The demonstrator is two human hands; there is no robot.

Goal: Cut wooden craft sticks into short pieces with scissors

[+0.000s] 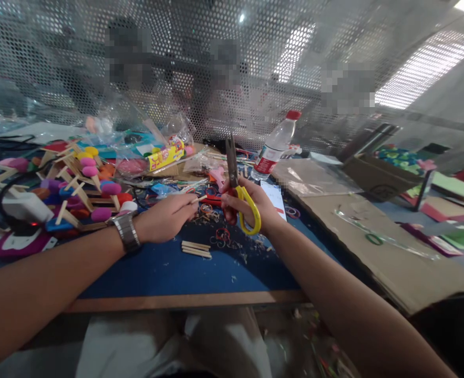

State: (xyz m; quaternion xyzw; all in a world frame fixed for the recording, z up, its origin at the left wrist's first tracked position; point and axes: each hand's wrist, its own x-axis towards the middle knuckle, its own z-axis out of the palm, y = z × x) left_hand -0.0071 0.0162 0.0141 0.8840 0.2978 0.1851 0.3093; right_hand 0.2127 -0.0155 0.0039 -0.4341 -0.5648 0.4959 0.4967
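My left hand [172, 215], with a metal watch [127, 231] on its wrist, pinches a thin wooden stick [198, 199] that points right. Yellow-handled scissors [232, 160] are gripped in my right hand [255, 202], blades pointing up and away from me. A red object [214, 199] lies between the two hands; its kind is unclear. Below them, several short wooden sticks [196, 249] lie side by side on the blue table [216, 281]. Rubber bands [223, 236] and small shavings are scattered to the right of these sticks.
Wooden-stick pieces with colourful rounded parts [88, 194] are heaped at left, beside a white plug adapter [24, 210]. A water bottle [273, 149] stands behind my right hand. At right are cardboard [373, 252] and an open box [385, 178]. Perforated metal mesh [184, 63] rises behind.
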